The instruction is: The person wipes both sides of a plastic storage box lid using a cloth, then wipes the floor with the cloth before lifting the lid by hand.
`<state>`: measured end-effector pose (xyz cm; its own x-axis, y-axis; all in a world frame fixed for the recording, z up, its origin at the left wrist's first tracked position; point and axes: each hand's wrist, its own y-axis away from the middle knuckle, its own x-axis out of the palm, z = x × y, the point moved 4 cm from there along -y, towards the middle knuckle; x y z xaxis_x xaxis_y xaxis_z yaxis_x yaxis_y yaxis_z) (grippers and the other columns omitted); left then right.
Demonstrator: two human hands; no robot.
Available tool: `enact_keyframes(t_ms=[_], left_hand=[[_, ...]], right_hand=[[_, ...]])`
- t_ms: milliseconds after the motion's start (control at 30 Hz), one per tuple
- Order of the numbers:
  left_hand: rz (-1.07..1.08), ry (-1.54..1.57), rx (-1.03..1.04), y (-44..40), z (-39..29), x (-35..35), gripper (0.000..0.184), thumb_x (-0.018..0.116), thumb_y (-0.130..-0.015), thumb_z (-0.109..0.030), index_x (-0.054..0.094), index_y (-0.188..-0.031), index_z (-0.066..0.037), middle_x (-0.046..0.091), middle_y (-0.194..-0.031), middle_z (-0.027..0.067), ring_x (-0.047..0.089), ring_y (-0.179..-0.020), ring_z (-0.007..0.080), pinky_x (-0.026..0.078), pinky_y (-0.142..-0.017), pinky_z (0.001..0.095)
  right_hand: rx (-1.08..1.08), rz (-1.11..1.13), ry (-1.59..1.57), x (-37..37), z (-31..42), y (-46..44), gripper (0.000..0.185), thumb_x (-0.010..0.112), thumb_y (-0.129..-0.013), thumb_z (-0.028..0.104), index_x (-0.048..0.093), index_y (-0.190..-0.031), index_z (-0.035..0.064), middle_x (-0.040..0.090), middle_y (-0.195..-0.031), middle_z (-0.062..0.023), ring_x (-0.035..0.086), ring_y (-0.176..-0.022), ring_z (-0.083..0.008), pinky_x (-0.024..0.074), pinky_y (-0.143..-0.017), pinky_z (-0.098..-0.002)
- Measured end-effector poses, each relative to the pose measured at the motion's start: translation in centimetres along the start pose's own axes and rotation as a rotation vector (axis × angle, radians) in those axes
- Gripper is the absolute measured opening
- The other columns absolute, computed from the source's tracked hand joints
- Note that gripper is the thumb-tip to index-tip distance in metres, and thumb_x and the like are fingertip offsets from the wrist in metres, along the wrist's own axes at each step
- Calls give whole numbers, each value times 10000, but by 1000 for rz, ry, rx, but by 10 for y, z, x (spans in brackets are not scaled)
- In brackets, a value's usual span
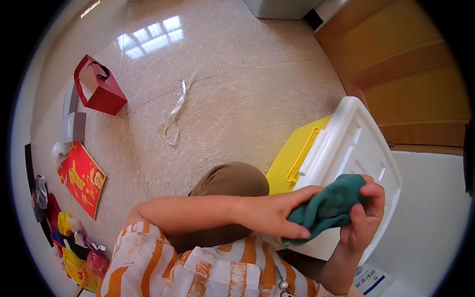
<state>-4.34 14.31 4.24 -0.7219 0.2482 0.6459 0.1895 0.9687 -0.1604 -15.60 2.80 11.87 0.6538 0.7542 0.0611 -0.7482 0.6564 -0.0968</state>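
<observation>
A crumpled dark green cloth (pixel 330 205) is held between both of my hands, above the white lid (pixel 368 143) of a yellow storage box (pixel 292 153). My left hand (pixel 277 213) pinches its near left side, thumb on top. On the other side, my right hand (pixel 365 213) grips the far right end with curled fingers. The box's yellow latch handle (pixel 302 154) shows on the side facing me. Part of the lid is hidden behind the cloth and my hands.
A red gift bag (pixel 101 86) and grey boxes (pixel 74 126) stand at the left. Below them lies a red decorated card (pixel 81 178), near a pile of colourful items (pixel 74 242). A clear strip (pixel 175 116) lies on the floor. A wooden door (pixel 396 69) is at the right.
</observation>
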Motion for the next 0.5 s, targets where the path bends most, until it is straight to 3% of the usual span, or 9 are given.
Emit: enact_keyframes(t_ms=[33,67,133,167,267,300,367,433,500], left_hand=[[-35,43,-108,5,-2,-9,623,642,-861,-156,340,-1387,-10,492,-1278,97,429,-1199,159,342,-1025,323],[-175,277,-192,20,-8,-26,584,627,-826,-54,383,-1355,-6,552,-1214,85,507,-1122,149,390,-992,312],[-451,350,-93,54,-31,-70,574,622,-744,4,450,-1292,6,592,-1176,98,568,-1082,179,429,-971,327],[-482,254,4,76,-40,-98,485,576,-778,-35,493,-1256,-14,599,-1134,76,573,-1020,154,436,-929,286],[-845,78,132,151,-29,-178,367,566,-744,-90,595,-1098,4,642,-1000,51,595,-916,139,462,-829,265],[-933,16,13,180,-19,-199,304,550,-742,-81,610,-1029,0,637,-937,30,590,-833,139,449,-810,253],[-1009,-92,-130,214,5,-219,267,553,-727,-70,618,-981,-20,621,-966,33,568,-858,144,431,-823,258],[-1130,-534,-244,250,66,-262,263,570,-732,-101,630,-980,-36,588,-1088,72,543,-992,174,412,-885,273],[-1069,-797,-273,235,105,-263,287,601,-745,-160,626,-1016,-69,524,-1229,107,473,-1179,234,355,-990,367]], right_hand=[[28,66,200,8,-9,-11,253,642,-832,126,535,-1039,27,515,-1112,-150,520,-1040,-242,423,-893,-340],[-30,140,359,13,-16,-23,300,612,-841,80,526,-1119,8,526,-1133,-135,527,-1025,-206,427,-890,-319],[124,139,381,19,-26,-38,305,593,-846,57,523,-1138,3,532,-1129,-120,529,-1015,-188,426,-885,-302],[268,135,406,18,-33,-42,313,573,-851,33,519,-1158,-1,538,-1126,-105,531,-1005,-169,426,-880,-285],[240,113,560,3,-48,-50,312,548,-852,-6,527,-1163,2,544,-1105,-78,527,-962,-141,427,-846,-253],[248,89,639,-3,-53,-51,295,550,-846,-15,540,-1140,4,546,-1082,-70,523,-937,-134,428,-826,-245],[230,60,722,-13,-70,-50,263,546,-838,-31,550,-1098,4,544,-1053,-63,511,-901,-126,424,-796,-237],[204,33,801,-17,-84,-49,233,542,-830,-47,560,-1057,5,542,-1025,-56,499,-864,-119,420,-765,-229],[105,-57,875,-15,-88,-46,183,535,-816,-63,561,-983,8,531,-987,-49,474,-815,-111,402,-719,-219]])
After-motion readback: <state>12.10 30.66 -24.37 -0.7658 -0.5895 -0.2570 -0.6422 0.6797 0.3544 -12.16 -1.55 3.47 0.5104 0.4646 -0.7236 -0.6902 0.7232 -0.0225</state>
